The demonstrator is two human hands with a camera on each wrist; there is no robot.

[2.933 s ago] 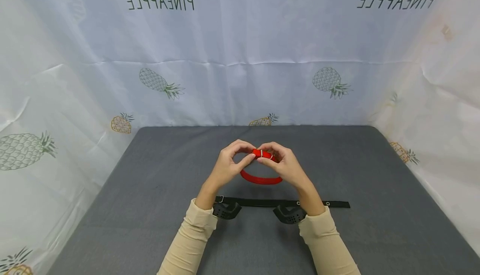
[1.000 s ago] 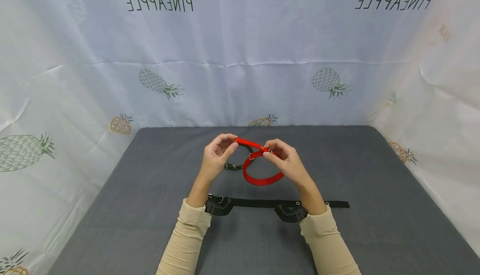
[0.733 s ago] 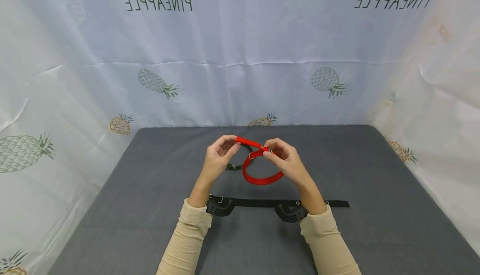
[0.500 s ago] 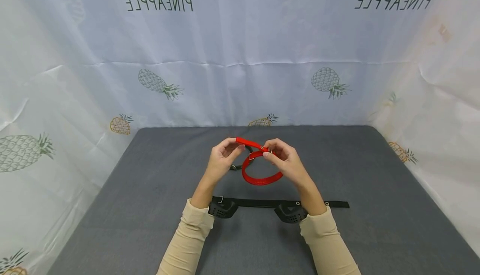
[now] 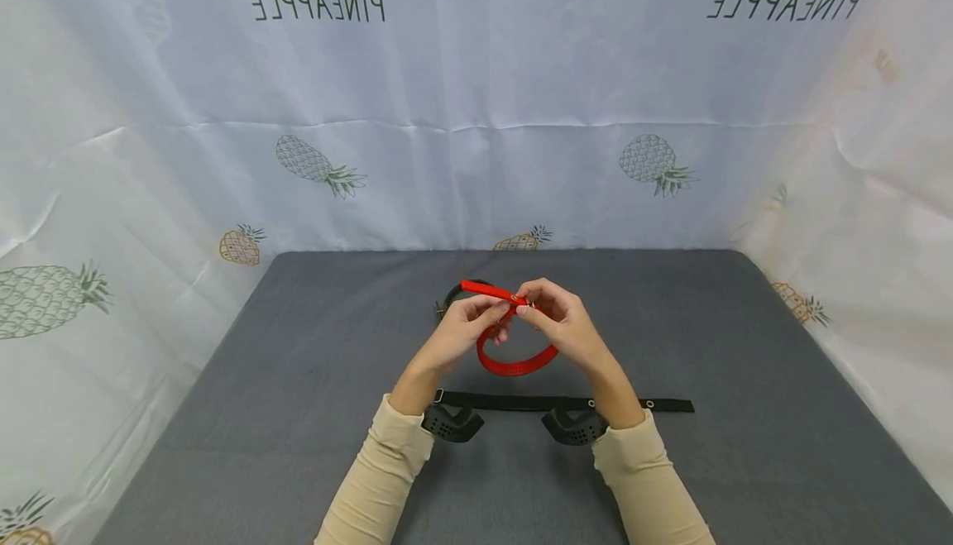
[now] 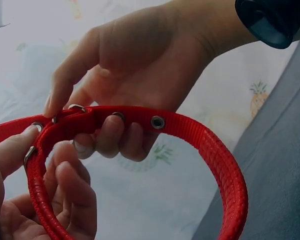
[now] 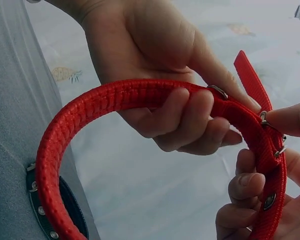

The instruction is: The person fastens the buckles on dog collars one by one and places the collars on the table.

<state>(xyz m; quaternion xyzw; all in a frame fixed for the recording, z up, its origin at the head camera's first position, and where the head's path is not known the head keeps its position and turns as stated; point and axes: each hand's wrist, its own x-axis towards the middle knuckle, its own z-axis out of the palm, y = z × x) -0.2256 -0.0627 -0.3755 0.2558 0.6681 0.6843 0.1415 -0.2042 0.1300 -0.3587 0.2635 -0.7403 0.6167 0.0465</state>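
Note:
Both hands hold a red buckled collar (image 5: 517,368) above the table, its loop hanging below them. My left hand (image 5: 456,335) pinches it near the metal fittings, close to the right fingertips. My right hand (image 5: 564,323) grips the band just to the right, thumb and index at the fittings. The loose strap end (image 5: 480,288) sticks out to the left, beyond the left fingers. In the left wrist view a metal eyelet (image 6: 158,122) shows on the band. A metal buckle frame (image 7: 263,117) appears in the right wrist view, with a left fingertip near it; fingers partly cover the fittings.
A dark collar (image 5: 450,297) lies on the grey table (image 5: 313,413) behind the left hand, partly hidden. A long black strap (image 5: 514,403) with eyelets stretches across the table beneath the forearms. White pineapple-print curtains (image 5: 476,189) stand behind and at the sides.
My left hand has let go of the outstretched strap end and moved right and down to the fittings beside the right hand. The right hand has barely moved. More of the dark collar's far side shows.

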